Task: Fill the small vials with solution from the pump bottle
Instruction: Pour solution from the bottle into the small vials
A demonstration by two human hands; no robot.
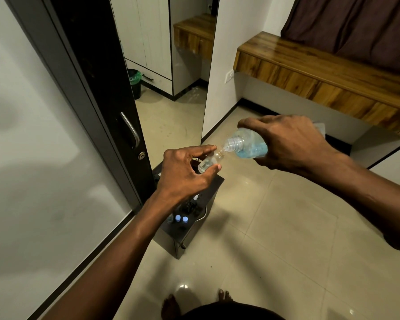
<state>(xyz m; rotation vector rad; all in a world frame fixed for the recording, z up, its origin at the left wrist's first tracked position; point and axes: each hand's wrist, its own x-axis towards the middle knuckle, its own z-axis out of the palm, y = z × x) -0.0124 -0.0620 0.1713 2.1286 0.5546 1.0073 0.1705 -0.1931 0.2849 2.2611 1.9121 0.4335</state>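
Vial [209, 161] — small, clear, pinched between thumb and fingers of the left hand [185, 174], tilted with its mouth up toward the pump bottle [246, 144] so the 2 openings meet and little can spill. Pump bottle — pump head off, threaded neck bare, blue solution pooled low in the body; the right hand [289, 142] grasps it from above, tipped neck-down just right of the vial. Below the vial, on a dark box [194, 229], 2 blue-capped vials [181, 218] stand together — probably finished or waiting.
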